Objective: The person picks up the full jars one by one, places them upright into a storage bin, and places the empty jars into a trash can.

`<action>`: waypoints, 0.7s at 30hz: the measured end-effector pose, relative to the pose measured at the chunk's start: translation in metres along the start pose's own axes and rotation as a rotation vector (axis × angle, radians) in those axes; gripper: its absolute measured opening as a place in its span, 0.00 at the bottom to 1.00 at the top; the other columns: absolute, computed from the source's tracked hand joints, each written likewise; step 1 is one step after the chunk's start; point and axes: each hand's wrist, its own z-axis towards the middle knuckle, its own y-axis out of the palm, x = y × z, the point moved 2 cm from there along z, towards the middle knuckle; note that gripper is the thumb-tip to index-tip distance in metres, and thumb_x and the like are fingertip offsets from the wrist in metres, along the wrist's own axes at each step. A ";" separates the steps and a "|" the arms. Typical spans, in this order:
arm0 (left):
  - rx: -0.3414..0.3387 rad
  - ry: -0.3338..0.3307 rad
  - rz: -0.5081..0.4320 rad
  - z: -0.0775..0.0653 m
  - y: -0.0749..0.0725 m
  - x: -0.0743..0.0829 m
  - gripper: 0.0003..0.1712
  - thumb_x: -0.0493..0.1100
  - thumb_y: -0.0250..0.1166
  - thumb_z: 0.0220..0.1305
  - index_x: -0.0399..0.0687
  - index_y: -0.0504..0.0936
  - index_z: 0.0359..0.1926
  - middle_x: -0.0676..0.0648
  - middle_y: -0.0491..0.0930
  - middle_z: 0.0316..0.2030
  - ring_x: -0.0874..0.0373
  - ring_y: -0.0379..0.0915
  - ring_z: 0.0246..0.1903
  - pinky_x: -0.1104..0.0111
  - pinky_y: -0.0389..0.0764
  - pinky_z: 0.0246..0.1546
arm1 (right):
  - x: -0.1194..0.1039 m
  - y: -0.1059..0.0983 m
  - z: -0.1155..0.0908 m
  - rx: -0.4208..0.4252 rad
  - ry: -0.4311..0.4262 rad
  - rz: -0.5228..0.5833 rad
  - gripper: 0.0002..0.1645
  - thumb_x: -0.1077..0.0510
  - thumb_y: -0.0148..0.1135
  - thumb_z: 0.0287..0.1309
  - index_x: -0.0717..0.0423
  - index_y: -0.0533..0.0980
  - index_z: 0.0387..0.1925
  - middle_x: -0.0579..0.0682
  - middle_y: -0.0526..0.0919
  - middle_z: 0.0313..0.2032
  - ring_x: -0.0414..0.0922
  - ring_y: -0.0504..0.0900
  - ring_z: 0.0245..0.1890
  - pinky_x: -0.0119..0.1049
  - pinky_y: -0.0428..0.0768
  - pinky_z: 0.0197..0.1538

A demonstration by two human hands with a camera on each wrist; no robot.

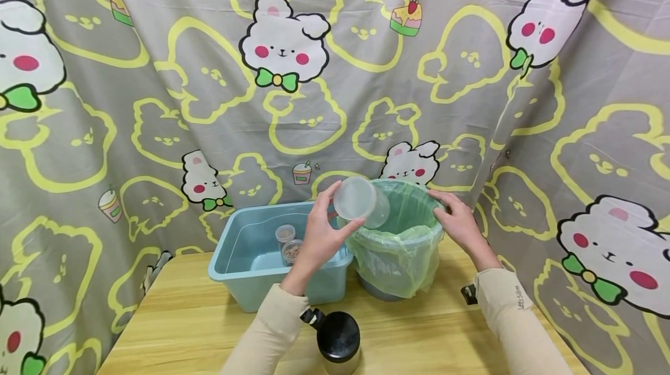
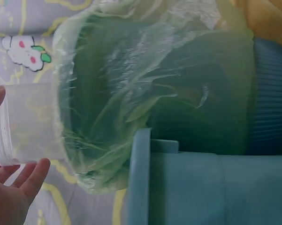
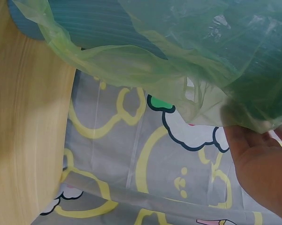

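My left hand holds a clear plastic jar between thumb and fingers, near its whitish round end. The jar is tilted above the opening of a trash bin, which is lined with a thin green bag. In the left wrist view, the fingertips of that hand touch the jar's ridged end, and the rest of its body overlaps the bag's edge. At the bin's right side, my right hand grips the bagged rim. The right wrist view shows the bag over those fingers, partly hiding them.
Left of the bin, a light blue tub contains two small clear jars, one with a whitish lid and one with brownish contents. A black-topped container stands in front. A patterned curtain hangs behind the wooden table.
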 end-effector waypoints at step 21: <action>-0.042 -0.017 0.137 0.000 0.026 -0.019 0.51 0.55 0.80 0.57 0.52 0.66 0.77 0.44 0.75 0.65 0.48 0.77 0.58 0.51 0.82 0.55 | 0.000 0.000 -0.001 0.002 0.012 0.013 0.31 0.62 0.49 0.71 0.55 0.70 0.74 0.61 0.69 0.73 0.55 0.71 0.53 0.45 0.70 0.49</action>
